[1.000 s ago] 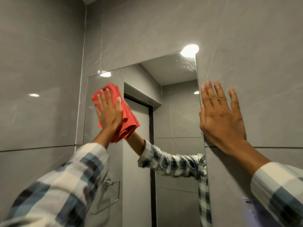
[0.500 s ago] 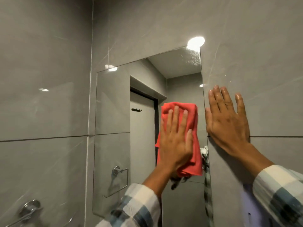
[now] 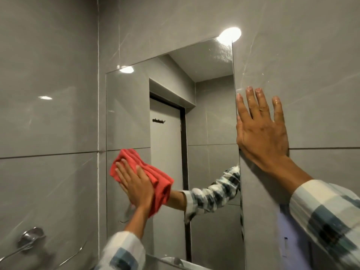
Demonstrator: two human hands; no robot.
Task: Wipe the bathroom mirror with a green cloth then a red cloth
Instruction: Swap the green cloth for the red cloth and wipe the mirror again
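A frameless rectangular mirror (image 3: 206, 117) is fixed on the grey tiled wall ahead. My left hand (image 3: 136, 186) presses a folded red cloth (image 3: 155, 178) flat against the mirror's lower left part, fingers spread over it. My right hand (image 3: 261, 129) lies flat and open on the wall tile just right of the mirror's edge, holding nothing. No green cloth is in view. The mirror reflects my checked sleeve, a white door and a hook rail.
Grey glossy tiles (image 3: 48, 114) cover the left side wall. A chrome towel rail mount (image 3: 29, 238) sticks out at the lower left. A ceiling light's glare (image 3: 229, 35) sits at the mirror's top right corner. Something pale shows at the mirror's bottom edge (image 3: 175, 262).
My left hand has swept the red cloth from the upper left across to the right side, then down to the lower left of the mirror. My right hand stays on the wall.
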